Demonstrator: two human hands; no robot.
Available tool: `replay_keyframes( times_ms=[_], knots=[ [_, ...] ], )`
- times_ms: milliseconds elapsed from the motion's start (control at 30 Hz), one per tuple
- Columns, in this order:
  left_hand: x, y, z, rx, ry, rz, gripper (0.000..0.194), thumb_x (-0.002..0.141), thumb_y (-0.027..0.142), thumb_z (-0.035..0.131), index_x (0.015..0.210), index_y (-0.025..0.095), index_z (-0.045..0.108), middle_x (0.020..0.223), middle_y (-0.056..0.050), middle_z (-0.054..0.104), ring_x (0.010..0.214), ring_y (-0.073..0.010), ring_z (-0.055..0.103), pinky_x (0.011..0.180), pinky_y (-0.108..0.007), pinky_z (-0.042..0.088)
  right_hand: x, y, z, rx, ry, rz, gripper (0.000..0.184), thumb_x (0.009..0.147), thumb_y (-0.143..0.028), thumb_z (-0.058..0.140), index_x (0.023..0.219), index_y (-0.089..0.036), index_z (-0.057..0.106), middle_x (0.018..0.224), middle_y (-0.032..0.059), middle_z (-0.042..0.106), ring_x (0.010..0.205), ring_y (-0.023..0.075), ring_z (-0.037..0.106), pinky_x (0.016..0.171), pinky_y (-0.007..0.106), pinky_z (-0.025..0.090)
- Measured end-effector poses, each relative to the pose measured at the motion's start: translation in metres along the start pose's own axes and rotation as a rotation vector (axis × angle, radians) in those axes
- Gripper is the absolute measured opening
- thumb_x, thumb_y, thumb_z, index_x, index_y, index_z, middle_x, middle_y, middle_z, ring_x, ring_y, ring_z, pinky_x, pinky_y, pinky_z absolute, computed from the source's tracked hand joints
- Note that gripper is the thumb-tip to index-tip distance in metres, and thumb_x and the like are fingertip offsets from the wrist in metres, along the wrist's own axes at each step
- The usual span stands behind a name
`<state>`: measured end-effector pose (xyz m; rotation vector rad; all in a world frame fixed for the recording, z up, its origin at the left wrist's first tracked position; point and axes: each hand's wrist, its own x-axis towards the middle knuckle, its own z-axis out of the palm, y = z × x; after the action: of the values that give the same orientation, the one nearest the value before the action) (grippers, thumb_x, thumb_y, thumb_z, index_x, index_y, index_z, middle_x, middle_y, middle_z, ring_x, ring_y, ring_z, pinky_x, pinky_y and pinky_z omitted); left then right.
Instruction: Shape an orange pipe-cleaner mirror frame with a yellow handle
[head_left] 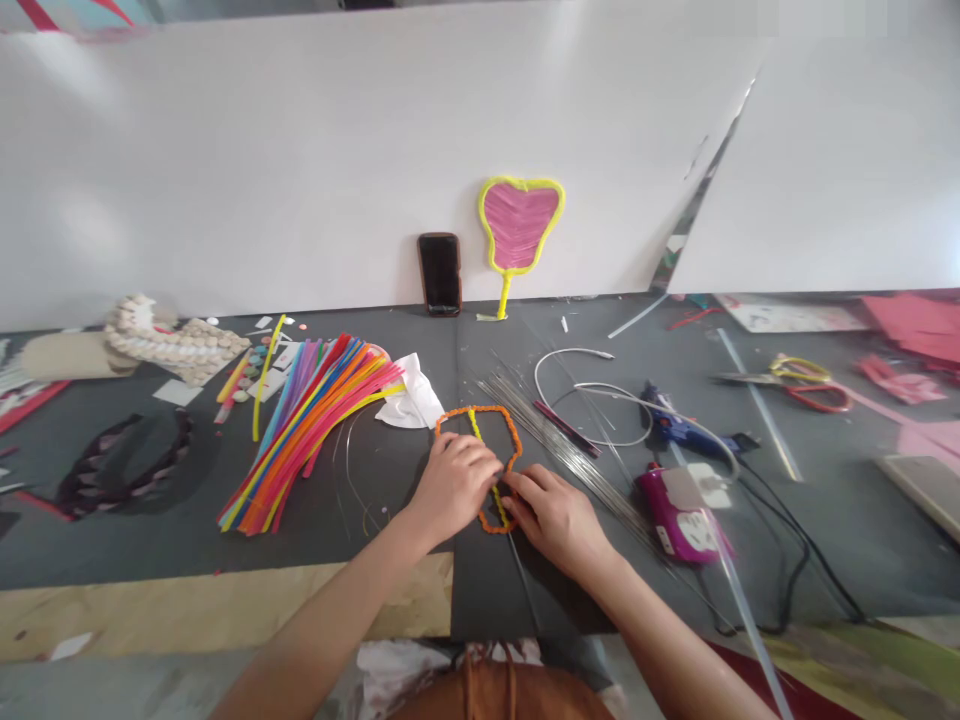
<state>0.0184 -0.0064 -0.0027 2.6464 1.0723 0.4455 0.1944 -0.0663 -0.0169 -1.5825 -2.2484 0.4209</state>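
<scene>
Toward the left end of the surface (397, 590), a dark braided band (124, 465) is laid; behind it, near the back edge, a pale braided piece (176, 345) is placed. Next, a bundle of multicolored fuzzy stems (311, 430) is laid obliquely, its far end met by a crumpled white sheet (410, 395). At the middle of the back edge, a phone (441, 275) is leaned upright against the white board (322, 170), and just to its right a yellow-rimmed pink paddle (523, 225) is stood on its stem. In front of these, somewhat nearer the near edge, an orange frame (516, 432) crossed by a yellow strip (475, 424) is held flat. Its left side is partly covered by the left hand (456, 482), and its lower right side is grasped by the right hand (561, 518); in each grip the frame is pinched, with the fingertips brought together near the strip. Farther right, thin metal wires (581, 465) are spread obliquely, followed by a blue glue gun (679, 425) and, nearer the near edge, a magenta socket block (679, 525). Scissors (802, 372) are laid beyond, with pink sheets (911, 325) placed by the back right corner.
</scene>
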Motion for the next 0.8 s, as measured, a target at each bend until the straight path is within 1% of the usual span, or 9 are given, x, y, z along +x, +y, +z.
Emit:
replay_keyframes(
  times_ms=[100, 167, 200, 267, 333, 467, 567, 700, 800],
  knots=[
    [0.024, -0.006, 0.000, 0.060, 0.047, -0.020, 0.027, 0.083, 0.012, 0.050, 0.104, 0.022, 0.063, 0.112, -0.008, 0.061, 0.105, -0.0236, 0.050, 0.089, -0.042, 0.033, -0.001, -0.002, 0.002, 0.015, 0.015, 0.040, 0.020, 0.087, -0.031, 0.051, 0.101, -0.021, 0.059, 0.092, 0.0076, 0.063, 0.082, 0.0203, 0.059, 0.066, 0.027, 0.043],
    [0.043, -0.011, 0.002, 0.101, 0.038, 0.046, 0.032, 0.083, 0.011, 0.048, 0.107, 0.026, 0.063, 0.123, -0.009, 0.055, 0.112, -0.0255, 0.046, 0.090, -0.044, 0.030, -0.001, -0.005, 0.005, 0.028, 0.035, 0.071, 0.016, 0.085, -0.028, 0.052, 0.098, -0.021, 0.058, 0.089, 0.0069, 0.064, 0.079, 0.0200, 0.059, 0.064, 0.027, 0.042],
    [0.051, -0.014, 0.003, 0.116, 0.010, 0.095, 0.030, 0.083, 0.012, 0.049, 0.104, 0.028, 0.064, 0.125, -0.008, 0.055, 0.114, -0.0262, 0.044, 0.091, -0.045, 0.029, -0.001, -0.006, 0.006, 0.039, 0.048, 0.087, 0.015, 0.084, -0.025, 0.052, 0.097, -0.021, 0.057, 0.087, 0.0064, 0.064, 0.077, 0.0197, 0.059, 0.063, 0.027, 0.042],
    [0.066, -0.019, 0.004, 0.113, -0.058, 0.191, 0.024, 0.082, 0.013, 0.052, 0.091, 0.028, 0.068, 0.120, -0.006, 0.058, 0.117, -0.0268, 0.041, 0.091, -0.045, 0.026, -0.003, -0.007, 0.009, 0.077, 0.076, 0.114, 0.015, 0.082, -0.019, 0.049, 0.096, -0.020, 0.056, 0.085, 0.0057, 0.065, 0.076, 0.0194, 0.060, 0.064, 0.027, 0.042],
    [0.076, -0.023, 0.003, 0.078, -0.109, 0.252, 0.019, 0.081, 0.014, 0.054, 0.079, 0.027, 0.069, 0.107, -0.004, 0.065, 0.117, -0.0261, 0.040, 0.092, -0.044, 0.024, -0.004, -0.007, 0.009, 0.156, 0.106, 0.144, 0.018, 0.082, -0.017, 0.047, 0.099, -0.020, 0.054, 0.086, 0.0055, 0.065, 0.076, 0.0192, 0.060, 0.065, 0.027, 0.042],
    [0.081, -0.025, -0.006, 0.038, -0.151, 0.300, 0.018, 0.081, 0.016, 0.055, 0.072, 0.026, 0.067, 0.083, -0.002, 0.070, 0.105, -0.0221, 0.049, 0.094, -0.043, 0.020, -0.004, 0.000, 0.004, 0.469, 0.138, 0.312, 0.029, 0.086, -0.030, 0.047, 0.113, -0.018, 0.047, 0.088, 0.0054, 0.067, 0.072, 0.0171, 0.063, 0.066, 0.027, 0.046],
    [0.079, -0.022, -0.016, 0.101, -0.175, 0.339, 0.019, 0.083, 0.017, 0.052, 0.072, 0.024, 0.066, 0.076, -0.002, 0.068, 0.092, -0.0201, 0.053, 0.094, -0.044, 0.019, 0.004, 0.005, -0.001, 0.616, 0.097, 0.429, 0.033, 0.085, -0.040, 0.049, 0.110, -0.017, 0.052, 0.081, 0.0040, 0.068, 0.068, 0.0165, 0.063, 0.061, 0.026, 0.046],
    [0.075, -0.017, -0.024, 0.155, -0.197, 0.351, 0.020, 0.083, 0.017, 0.051, 0.073, 0.024, 0.067, 0.073, -0.003, 0.067, 0.085, -0.0193, 0.052, 0.093, -0.043, 0.021, 0.014, 0.004, -0.004, 0.553, 0.038, 0.449, 0.025, 0.081, -0.043, 0.053, 0.082, -0.019, 0.062, 0.065, 0.0007, 0.065, 0.057, 0.0154, 0.058, 0.050, 0.023, 0.040],
    [0.073, -0.015, -0.025, 0.166, -0.182, 0.387, 0.021, 0.082, 0.015, 0.051, 0.072, 0.025, 0.067, 0.071, -0.003, 0.065, 0.085, -0.0195, 0.051, 0.095, -0.044, 0.021, 0.016, -0.001, -0.004, 0.446, 0.045, 0.431, 0.023, 0.081, -0.039, 0.052, 0.074, -0.020, 0.062, 0.058, -0.0001, 0.062, 0.051, 0.0140, 0.054, 0.046, 0.022, 0.035]
  ],
)
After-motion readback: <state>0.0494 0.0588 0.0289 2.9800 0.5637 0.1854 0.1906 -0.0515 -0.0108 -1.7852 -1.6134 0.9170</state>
